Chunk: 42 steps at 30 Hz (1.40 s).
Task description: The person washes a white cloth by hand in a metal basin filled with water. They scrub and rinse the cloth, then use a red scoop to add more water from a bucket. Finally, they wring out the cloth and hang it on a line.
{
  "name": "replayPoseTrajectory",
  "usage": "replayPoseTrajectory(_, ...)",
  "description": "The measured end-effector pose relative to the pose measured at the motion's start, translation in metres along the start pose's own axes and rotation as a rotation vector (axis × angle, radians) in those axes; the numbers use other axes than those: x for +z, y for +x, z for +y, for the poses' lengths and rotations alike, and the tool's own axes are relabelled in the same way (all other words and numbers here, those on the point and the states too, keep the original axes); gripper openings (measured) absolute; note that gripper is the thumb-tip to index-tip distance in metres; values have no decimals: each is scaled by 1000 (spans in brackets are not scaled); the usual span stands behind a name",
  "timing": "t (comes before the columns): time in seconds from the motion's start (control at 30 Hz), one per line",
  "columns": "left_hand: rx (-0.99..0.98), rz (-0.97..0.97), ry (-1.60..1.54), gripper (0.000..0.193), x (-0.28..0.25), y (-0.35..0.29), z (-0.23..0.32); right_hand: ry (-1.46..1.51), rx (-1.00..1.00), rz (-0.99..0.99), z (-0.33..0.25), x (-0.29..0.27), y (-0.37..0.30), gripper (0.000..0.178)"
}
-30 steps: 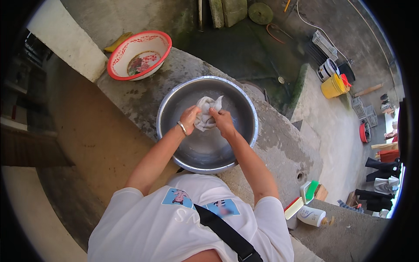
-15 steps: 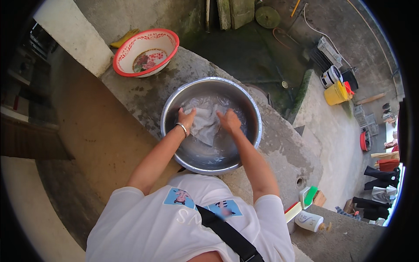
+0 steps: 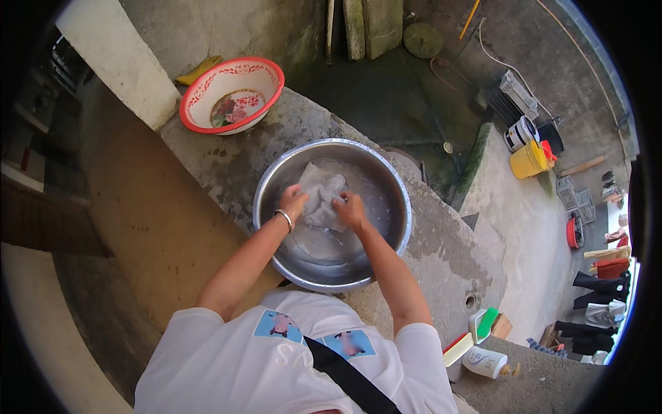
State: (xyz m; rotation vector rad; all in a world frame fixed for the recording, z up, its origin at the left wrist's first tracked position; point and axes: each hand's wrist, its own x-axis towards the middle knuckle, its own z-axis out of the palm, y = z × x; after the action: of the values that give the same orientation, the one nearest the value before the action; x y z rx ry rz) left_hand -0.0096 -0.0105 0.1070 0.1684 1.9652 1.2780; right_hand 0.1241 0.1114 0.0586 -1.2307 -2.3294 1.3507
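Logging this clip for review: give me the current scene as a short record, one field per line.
Left hand: gripping the pale cloth, left side
Right hand: gripping its right side
Vessel: metal basin, water inside
Support: concrete ledge
Far left: red-rimmed bowl
Near right: white bottle

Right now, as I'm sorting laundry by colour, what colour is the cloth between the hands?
The cloth looks pale greyish white; the head view shows it best.

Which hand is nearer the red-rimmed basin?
Left. The left hand is below and right of the red-rimmed basin in view; the right hand is farther right and slightly lower.
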Motion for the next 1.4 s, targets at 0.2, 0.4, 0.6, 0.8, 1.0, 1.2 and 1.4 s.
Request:
replayPoseTrajectory(0.2, -396, -234, -289, 57, 15, -24, 20, -88, -62, 245, -25, -1, -15, 31)
replayPoseTrajectory(0.4, -218, -1464, -1107, 53, 20, 59, -51, -18, -392, 281, -140, -4, -75, 34)
replayPoseTrajectory(0.6, -412, -999, -782, 52, 21, 23, -10, 124, -508, 267, -130, 3, -71, 41)
replayPoseTrajectory(0.8, -376, -465, -934, 33, 44, 18, -18, -206, -448, 428, -91, 12, -29, 42)
replayPoseTrajectory(1.0, -310, -383, -741, 36, 27, -24, 5, -326, -76, 412, -48, -21, 7, 37)
replayPoseTrajectory(1.2, -179, -181, -460, 59, 8, 30, -39, -659, -307, 203, -25, 13, -6, 31)
replayPoseTrajectory(1.4, -266, -125, -320, 65, 15, 5, -37, -298, -67, 177, -8, 21, 1, 20)
